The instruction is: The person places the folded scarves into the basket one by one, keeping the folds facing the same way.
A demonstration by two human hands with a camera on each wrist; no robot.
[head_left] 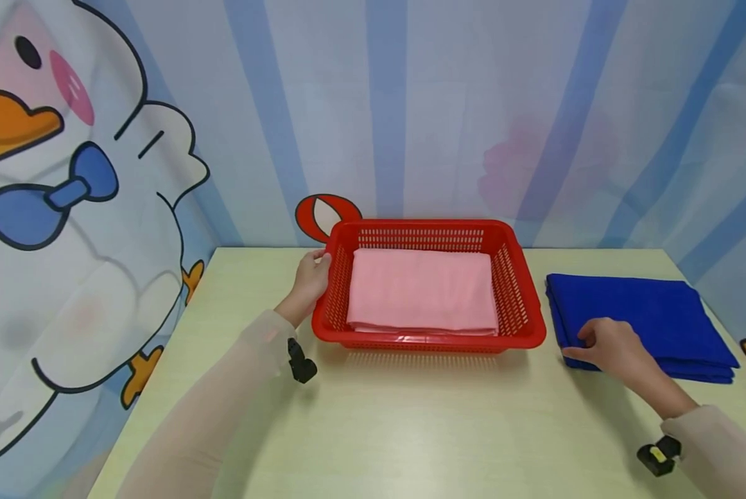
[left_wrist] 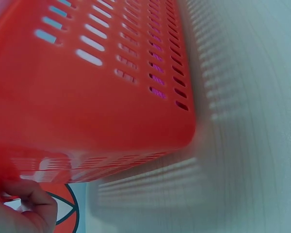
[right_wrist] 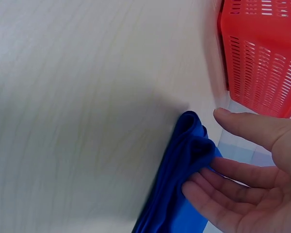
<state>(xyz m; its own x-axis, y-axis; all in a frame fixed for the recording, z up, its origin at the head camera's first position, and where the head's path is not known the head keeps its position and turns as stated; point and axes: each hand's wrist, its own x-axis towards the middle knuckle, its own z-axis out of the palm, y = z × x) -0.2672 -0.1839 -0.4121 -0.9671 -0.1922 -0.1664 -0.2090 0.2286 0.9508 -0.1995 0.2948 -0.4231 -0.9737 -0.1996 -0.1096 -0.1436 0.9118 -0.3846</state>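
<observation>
A red plastic basket (head_left: 523,291) with slotted walls stands on the table, and a folded pink cloth (head_left: 423,287) lies inside it. My left hand (head_left: 313,281) grips the basket's left rim; the left wrist view shows the fingers (left_wrist: 36,199) curled at that rim. To the right of the basket lies a folded blue cloth (head_left: 641,312), several layers thick. Over its near left corner is my right hand (head_left: 616,350). In the right wrist view its fingers (right_wrist: 218,189) touch the cloth's folded edge, while the thumb stays apart from the fabric.
The light wood table (head_left: 410,423) ends at the back against a striped curtain (head_left: 435,125) with cartoon prints. A black wrist camera (head_left: 301,362) sits on the left sleeve, another camera (head_left: 660,455) on the right one.
</observation>
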